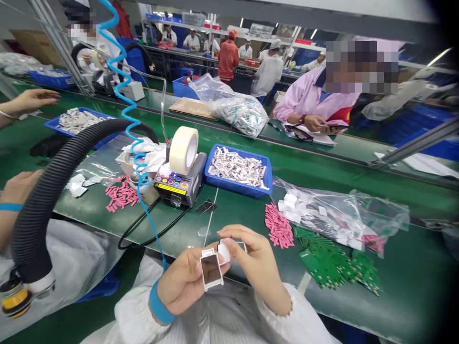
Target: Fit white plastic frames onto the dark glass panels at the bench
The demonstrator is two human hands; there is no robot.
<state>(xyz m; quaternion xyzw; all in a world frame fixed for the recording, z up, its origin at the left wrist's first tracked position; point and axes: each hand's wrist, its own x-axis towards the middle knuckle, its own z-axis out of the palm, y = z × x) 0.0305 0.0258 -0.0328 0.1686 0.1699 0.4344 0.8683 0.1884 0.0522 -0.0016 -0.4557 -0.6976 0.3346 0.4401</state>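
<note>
My left hand [182, 282] grips a small rectangular white-framed module [211, 270] with a dark glossy face, likely a small display. My right hand [249, 255] pinches a white piece [224, 252] close above it, and a dark edge shows behind my fingers. The two hands nearly touch. Just beyond them on the green bench lies a pile of pink strips [278, 226]. To the right are green circuit boards [328, 260] and a clear plastic bag [322, 215] of white pieces.
A blue tray of white parts [236, 167] and an electric tape dispenser [179, 186] stand ahead. A black corrugated hose [36, 205] arcs in at left, beside a co-worker's hand [19, 188]. A blue coiled tube [124, 110] hangs near it. Co-workers sit across the bench.
</note>
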